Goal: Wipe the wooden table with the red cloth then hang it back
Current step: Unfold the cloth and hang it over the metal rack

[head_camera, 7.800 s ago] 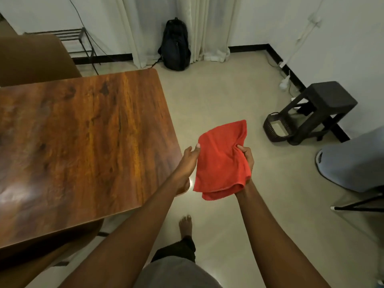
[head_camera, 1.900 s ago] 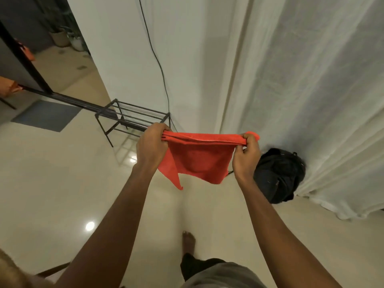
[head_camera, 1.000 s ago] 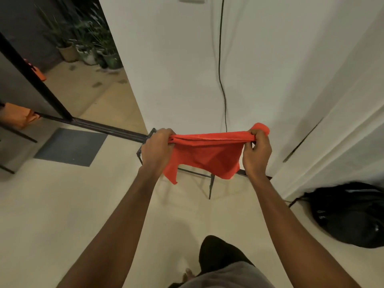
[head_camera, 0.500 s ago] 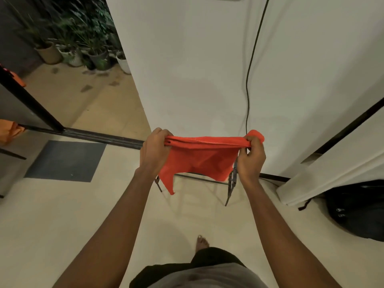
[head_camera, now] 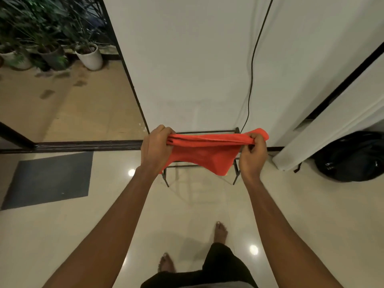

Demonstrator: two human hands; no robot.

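No text, label, brand, number or sign can be read here: the red cloth (head_camera: 207, 156), the white wall (head_camera: 187, 59), the black backpack (head_camera: 353, 159) and the plant pots (head_camera: 91, 59) all show plain surfaces, with no lettering.

White wall (head_camera: 187, 59) straight ahead; thin black cable (head_camera: 251, 69) runs down it to the floor. Floor (head_camera: 291, 204) is glossy cream tile with two round light reflections (head_camera: 254, 249). Low black metal rack (head_camera: 182, 166) stands against the foot of the wall. Dark grey mat (head_camera: 52, 179) lies at the floor's left edge, just inside a black door track (head_camera: 87, 145). Beyond the track: tan paving (head_camera: 83, 113) and potted plants (head_camera: 89, 57). Right side: white curtain (head_camera: 332, 125), with a black backpack (head_camera: 351, 156) on the floor beside it.
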